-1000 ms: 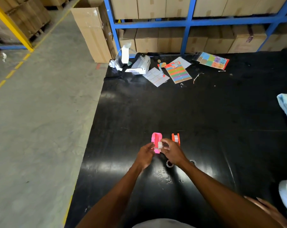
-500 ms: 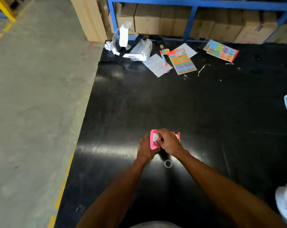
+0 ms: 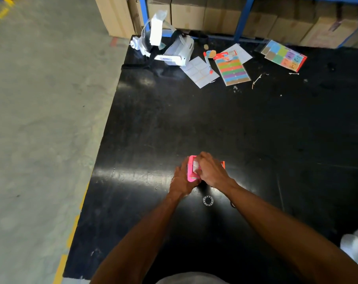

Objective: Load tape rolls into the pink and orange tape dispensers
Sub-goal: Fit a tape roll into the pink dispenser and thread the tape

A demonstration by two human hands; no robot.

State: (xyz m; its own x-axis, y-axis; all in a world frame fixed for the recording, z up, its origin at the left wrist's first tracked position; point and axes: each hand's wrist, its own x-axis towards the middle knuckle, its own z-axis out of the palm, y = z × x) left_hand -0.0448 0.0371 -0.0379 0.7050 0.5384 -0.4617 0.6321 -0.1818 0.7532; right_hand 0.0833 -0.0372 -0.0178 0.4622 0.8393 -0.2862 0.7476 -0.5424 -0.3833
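Observation:
The pink tape dispenser (image 3: 191,171) stands on the black table (image 3: 256,130), near its front. My left hand (image 3: 182,182) grips it from the left and below. My right hand (image 3: 212,170) presses a whitish tape roll (image 3: 195,166) into the dispenser's top. Behind my right hand only a corner of the orange tape dispenser (image 3: 222,163) shows. A clear tape roll (image 3: 207,200) lies flat on the table just in front of my hands.
At the table's far edge lie a white headset (image 3: 174,52), a label sheet (image 3: 199,71), a striped sticker pack (image 3: 233,69) and a coloured card (image 3: 283,55). Cardboard boxes fill the blue rack (image 3: 241,19) behind. The table's left edge drops to concrete floor (image 3: 40,119).
My right hand brought the roll from beside the pink dispenser onto its top, now covering most of the orange one. The camera tilted down and closer.

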